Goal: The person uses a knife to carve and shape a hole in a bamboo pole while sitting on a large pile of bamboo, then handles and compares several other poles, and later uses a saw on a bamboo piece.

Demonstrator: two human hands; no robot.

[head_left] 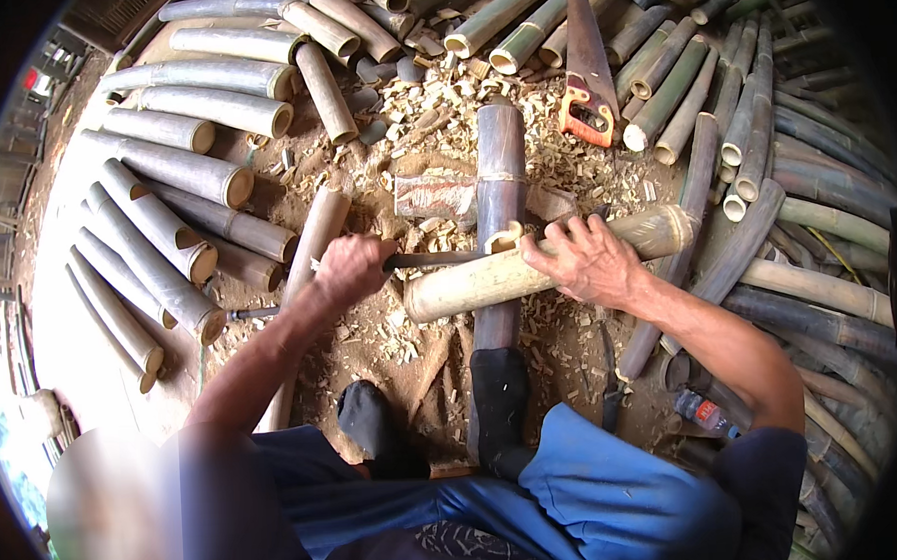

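Observation:
My left hand [353, 269] is closed round the grip of a knife, its dark blade [438, 259] pointing right along the far side of a pale bamboo section [469, 286]. My right hand [588, 259] is wrapped over that section from above, thumb and fingers gripping it right of its middle. The section lies slantwise, right end farther away, across a dark bamboo pole [500, 148] on the ground. A curled shaving [505, 237] stands by the blade's tip. My foot in a black sock [498, 388] rests on the pole's near end.
Cut bamboo sections [189, 171] lie in rows at left; long poles [836, 218] crowd the right. A handsaw [589, 64] with an orange handle lies beyond my right hand. Wood chips [431, 111] cover the ground. A plastic bottle [705, 412] lies by my right elbow.

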